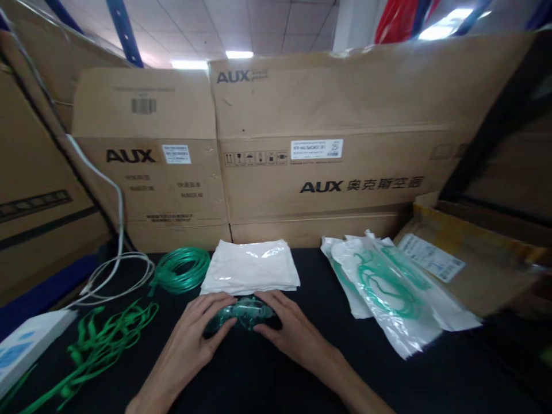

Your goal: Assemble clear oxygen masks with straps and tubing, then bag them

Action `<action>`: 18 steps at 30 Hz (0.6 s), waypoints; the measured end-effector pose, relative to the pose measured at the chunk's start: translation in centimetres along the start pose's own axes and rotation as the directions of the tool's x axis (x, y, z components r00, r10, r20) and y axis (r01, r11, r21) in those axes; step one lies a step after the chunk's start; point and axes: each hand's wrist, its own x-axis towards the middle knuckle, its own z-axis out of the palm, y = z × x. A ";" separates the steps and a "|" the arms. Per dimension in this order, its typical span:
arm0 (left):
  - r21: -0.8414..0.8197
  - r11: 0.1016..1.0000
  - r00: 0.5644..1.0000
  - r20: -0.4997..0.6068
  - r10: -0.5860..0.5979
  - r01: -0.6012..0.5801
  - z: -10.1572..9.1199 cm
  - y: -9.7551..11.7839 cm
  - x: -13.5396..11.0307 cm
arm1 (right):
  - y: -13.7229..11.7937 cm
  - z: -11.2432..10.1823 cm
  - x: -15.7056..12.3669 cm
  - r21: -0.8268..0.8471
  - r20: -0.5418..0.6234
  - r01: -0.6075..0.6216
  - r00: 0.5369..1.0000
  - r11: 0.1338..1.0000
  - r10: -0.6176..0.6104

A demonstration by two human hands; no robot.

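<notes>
Between both hands, low on the black tabletop, is a clear green plastic mask (249,312), its outer ends covered by my fingers. My left hand (200,322) grips the left end with thumb and fingers. On the right end, my right hand (290,323) is curled round it in the same way. Just beyond the fingertips lies a stack of white plastic bags (250,267). A coil of green tubing (181,269) rests left of the bags. Nearer to my left arm is a tangle of green elastic straps (106,339).
Sealed clear bags with green tubing (390,287) lie at the right, beside an open cardboard box (478,253). A white cable (118,215) runs down to a white power strip (32,345) at the left. Large cardboard panels (362,161) wall off the back.
</notes>
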 end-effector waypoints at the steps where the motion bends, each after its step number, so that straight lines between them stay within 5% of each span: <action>1: 0.008 1.000 0.999 -0.031 0.016 -0.016 -0.1 -0.2 0.0 | -0.1 -0.2 -0.1 -0.011 -0.005 -0.005 1.000 1.000 0.005; 5: -0.011 0.994 0.973 -0.206 0.107 -0.111 -1.1 0.4 0.3 | -1.0 -1.3 -1.6 -0.048 -0.068 -0.054 0.996 0.997 0.051; 9: -0.196 0.973 0.969 -0.237 0.073 -0.121 -0.9 4.3 0.9 | -1.5 -3.4 -4.9 0.042 -0.117 -0.156 0.980 0.987 0.160; 12: -0.434 0.899 0.998 0.000 -0.062 0.056 1.1 8.9 1.8 | -1.0 -5.9 -8.2 0.109 -0.160 -0.190 0.965 0.976 0.206; 14: -0.543 0.811 0.961 0.264 -0.082 0.218 2.8 11.9 2.7 | -0.1 -7.9 -10.6 0.185 -0.234 -0.255 0.927 0.949 0.294; 16: -0.617 0.691 0.882 0.466 -0.067 0.378 4.5 14.6 3.8 | 1.4 -10.1 -13.2 0.355 -0.286 -0.343 0.846 0.870 0.451; 18: -0.681 0.520 0.812 0.581 -0.045 0.516 6.3 16.7 5.0 | 3.4 -12.1 -15.9 0.540 -0.408 -0.333 0.700 0.773 0.586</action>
